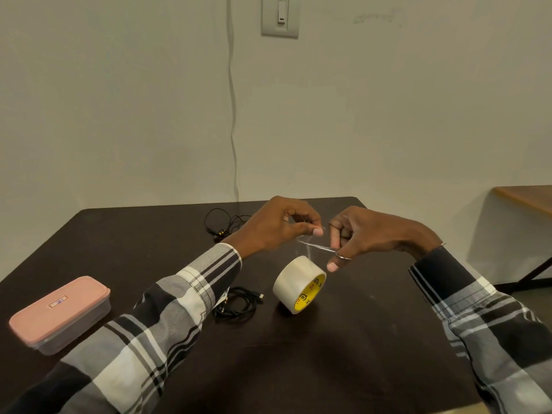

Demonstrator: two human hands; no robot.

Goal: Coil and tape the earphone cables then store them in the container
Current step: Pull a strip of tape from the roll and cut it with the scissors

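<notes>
Pale, matte wall [388, 115] fills the upper half of the view, with a thin cord [232, 115] hanging down it to the back edge of a dark, smooth table [343, 354]. At the far left of that surface lies the container [59, 313] — a shallow rounded-rectangle box of translucent plastic, its pink lid on and bearing a small label. Further right, near the back edge, a loose tangle of black earphone cable [219, 224] lies uncoiled. Nearer the person, partly hidden under the left plaid sleeve [179, 300], sits a second bundle of black cable [239, 304], gathered into a rough coil with a small plug poking out to its right. The left hand [277, 227] is raised above the table, fingers curled, thumb and forefinger pinching one end of a short strip of clear tape [316, 246]. That strip stretches, thin and glossy, across to the right hand [358, 237], whose curled fingers pinch its other end; a slim metal ring shows on one of its lower fingers. From the strip a filmy tail runs down to the tape roll [298, 283], which stands on its edge on the table just below and between the two hands — a wide roll of clear tape around a yellow printed core. At the far right edge, well apart, a corner of a brown wooden tabletop [525, 198] shows on dark legs.
</notes>
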